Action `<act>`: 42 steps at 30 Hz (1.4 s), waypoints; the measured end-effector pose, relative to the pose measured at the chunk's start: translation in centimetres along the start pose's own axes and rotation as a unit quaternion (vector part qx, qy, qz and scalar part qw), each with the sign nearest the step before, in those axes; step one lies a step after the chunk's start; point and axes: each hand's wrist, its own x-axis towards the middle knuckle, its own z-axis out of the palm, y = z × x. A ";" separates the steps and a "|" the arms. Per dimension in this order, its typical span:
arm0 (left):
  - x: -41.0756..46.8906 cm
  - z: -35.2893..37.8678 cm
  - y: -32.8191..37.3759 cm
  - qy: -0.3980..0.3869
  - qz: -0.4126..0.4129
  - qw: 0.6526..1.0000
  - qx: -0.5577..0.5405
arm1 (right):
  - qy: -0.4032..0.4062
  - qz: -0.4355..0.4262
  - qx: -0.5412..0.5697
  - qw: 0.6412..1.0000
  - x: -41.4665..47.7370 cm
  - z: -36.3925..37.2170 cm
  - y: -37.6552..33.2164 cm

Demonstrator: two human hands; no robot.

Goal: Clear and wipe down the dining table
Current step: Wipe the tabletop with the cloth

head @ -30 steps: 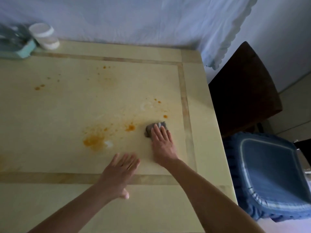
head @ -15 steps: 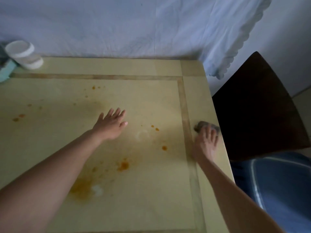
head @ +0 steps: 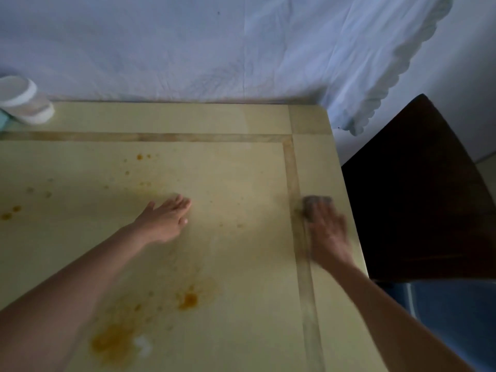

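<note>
Fingers (head: 320, 210) on cloth (head: 316, 202), still by table (head: 316, 122) edge.

The pale yellow tabletop (head: 214, 122) carries orange stains (head: 188, 300) near the front and small specks farther back. A grey cloth (head: 315, 204) (blurred) lies flat near the right edge, partly covered.
</note>
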 end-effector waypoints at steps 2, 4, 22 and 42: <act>0.0 -0.1 -0.2 0.001 0.008 1.000 -0.008 | 0.012 0.092 -0.015 0.996 1.7 -1.6 1.8; -0.1 0.2 -0.2 0.001 0.015 1.000 -0.008 | 0.014 0.153 -0.007 0.988 4.3 -2.0 0.1; -0.2 1.0 0.5 0.063 -0.008 0.997 0.046 | 0.018 0.091 -0.034 0.995 13.3 -3.3 1.8; 7.1 -8.8 -0.8 0.069 0.018 0.990 0.120 | 0.014 0.016 -0.039 0.999 21.4 -4.1 1.1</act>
